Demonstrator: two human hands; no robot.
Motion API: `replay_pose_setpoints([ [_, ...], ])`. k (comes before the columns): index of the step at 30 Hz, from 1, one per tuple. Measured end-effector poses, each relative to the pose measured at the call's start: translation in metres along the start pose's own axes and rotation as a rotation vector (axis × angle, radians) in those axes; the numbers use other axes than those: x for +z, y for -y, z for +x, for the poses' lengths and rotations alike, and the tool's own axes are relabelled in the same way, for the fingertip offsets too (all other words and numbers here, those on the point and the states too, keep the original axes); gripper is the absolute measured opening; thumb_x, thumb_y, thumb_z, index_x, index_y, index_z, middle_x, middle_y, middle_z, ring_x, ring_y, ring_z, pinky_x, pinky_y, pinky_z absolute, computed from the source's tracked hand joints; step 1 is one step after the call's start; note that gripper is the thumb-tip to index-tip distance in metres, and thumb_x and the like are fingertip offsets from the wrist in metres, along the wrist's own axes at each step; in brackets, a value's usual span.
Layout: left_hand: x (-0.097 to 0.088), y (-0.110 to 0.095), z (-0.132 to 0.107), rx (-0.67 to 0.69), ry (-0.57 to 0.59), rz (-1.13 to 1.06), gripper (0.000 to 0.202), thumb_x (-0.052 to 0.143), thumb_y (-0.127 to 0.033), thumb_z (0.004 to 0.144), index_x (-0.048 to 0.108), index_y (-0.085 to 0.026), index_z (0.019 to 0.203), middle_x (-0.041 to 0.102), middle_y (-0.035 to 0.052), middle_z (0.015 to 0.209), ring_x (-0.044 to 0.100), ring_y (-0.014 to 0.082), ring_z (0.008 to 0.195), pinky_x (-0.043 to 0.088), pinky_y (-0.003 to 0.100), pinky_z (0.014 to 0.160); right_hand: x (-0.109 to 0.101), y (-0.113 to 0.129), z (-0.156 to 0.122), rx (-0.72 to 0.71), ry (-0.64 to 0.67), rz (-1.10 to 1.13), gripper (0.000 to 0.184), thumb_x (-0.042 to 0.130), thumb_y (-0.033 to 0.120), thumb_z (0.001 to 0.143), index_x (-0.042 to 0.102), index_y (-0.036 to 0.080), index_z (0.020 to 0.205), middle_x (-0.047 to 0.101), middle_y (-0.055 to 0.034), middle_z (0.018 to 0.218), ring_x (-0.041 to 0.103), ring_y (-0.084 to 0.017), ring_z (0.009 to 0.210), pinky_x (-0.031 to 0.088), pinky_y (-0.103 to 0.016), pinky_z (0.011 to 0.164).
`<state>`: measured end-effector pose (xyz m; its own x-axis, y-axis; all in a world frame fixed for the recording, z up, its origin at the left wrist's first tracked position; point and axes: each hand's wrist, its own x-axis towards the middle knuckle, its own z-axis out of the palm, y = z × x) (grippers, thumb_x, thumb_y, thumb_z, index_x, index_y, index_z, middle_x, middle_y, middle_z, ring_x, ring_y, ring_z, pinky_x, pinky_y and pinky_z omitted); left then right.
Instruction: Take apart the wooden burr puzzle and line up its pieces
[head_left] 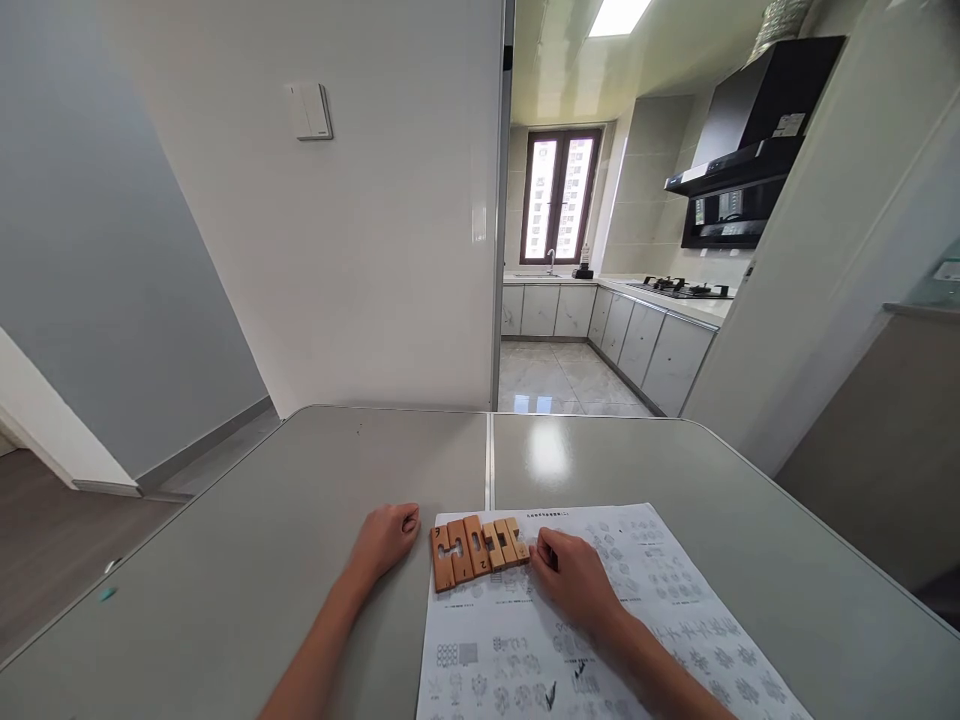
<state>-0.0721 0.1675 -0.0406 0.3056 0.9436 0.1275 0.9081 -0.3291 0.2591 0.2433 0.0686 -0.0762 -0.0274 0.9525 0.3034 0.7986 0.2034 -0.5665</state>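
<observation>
Flat wooden puzzle pieces [461, 550] with cut-out slots lie side by side in a slanting row on a printed paper sheet [517, 622]. The left ones are reddish brown and larger; the right ones [505, 542] are paler and smaller. Some carry dark numerals. My left hand [385, 540] rests on the table left of the row, curled into a loose fist, apart from the pieces. At the row's right end, my right hand [570, 572] lies on the sheet with fingers curled in. Its fingertips are close to the last pale piece; whether they touch it I cannot tell.
The grey table [322, 480] has a pale seam down its middle and rounded far corners. Small greenish bits [107, 594] lie near its left edge. A white wall [390, 250] stands beyond, with a doorway to a kitchen with cabinets [634, 335] at the right.
</observation>
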Motion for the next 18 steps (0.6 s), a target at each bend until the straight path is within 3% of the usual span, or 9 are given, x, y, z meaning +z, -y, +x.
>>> replay_pose_setpoints([
  [12, 0.000, -0.008, -0.004, 0.021, -0.041, 0.020, 0.017, 0.044, -0.017, 0.085, 0.041, -0.023, 0.070, 0.057, 0.0001, 0.067, 0.049, 0.0176, 0.062, 0.023, 0.028, 0.061, 0.001, -0.002, 0.000, -0.001, 0.005, 0.008, 0.029, 0.047, 0.025, 0.089, 0.031, 0.023, 0.065, 0.047, 0.0052, 0.058, 0.039, -0.012, 0.053, 0.027, -0.025, 0.054],
  [18, 0.006, -0.017, -0.006, 0.071, -0.039, 0.003, 0.016, 0.045, -0.018, 0.086, 0.044, -0.023, 0.072, 0.060, -0.0002, 0.068, 0.052, 0.0171, 0.062, 0.025, 0.026, 0.061, 0.000, -0.001, -0.001, 0.012, 0.015, 0.013, 0.030, 0.047, 0.026, 0.091, 0.029, 0.023, 0.066, 0.048, 0.0049, 0.059, 0.039, -0.013, 0.055, 0.028, -0.025, 0.054],
])
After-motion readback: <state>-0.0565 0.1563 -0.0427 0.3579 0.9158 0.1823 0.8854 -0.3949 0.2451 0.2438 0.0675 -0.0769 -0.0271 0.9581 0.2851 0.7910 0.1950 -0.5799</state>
